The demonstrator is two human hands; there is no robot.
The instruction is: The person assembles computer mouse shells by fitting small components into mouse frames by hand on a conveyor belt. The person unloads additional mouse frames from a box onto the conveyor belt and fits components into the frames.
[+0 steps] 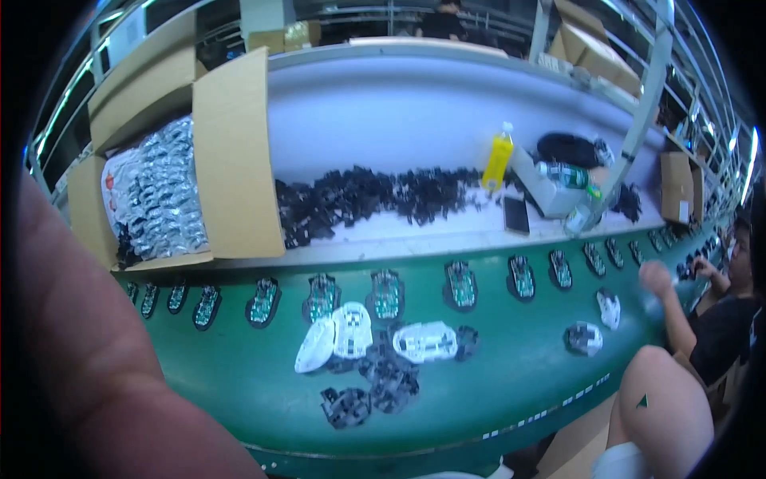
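A green conveyor belt (pixel 511 383) curves across the view. The person's left forearm (pixel 88 367) fills the lower left corner, close and blurred; neither of their hands shows, so whether they are open or closed cannot be told. Near the belt's front edge lie white mouse shells (pixel 351 335) touching a cluster of black plastic parts (pixel 383 383). A row of green circuit boards (pixel 387 294) runs along the belt's far edge. Behind it stands an open cardboard box (pixel 231 160) of silvery bags. A co-worker's hand (pixel 656 278) hovers over the belt's right end.
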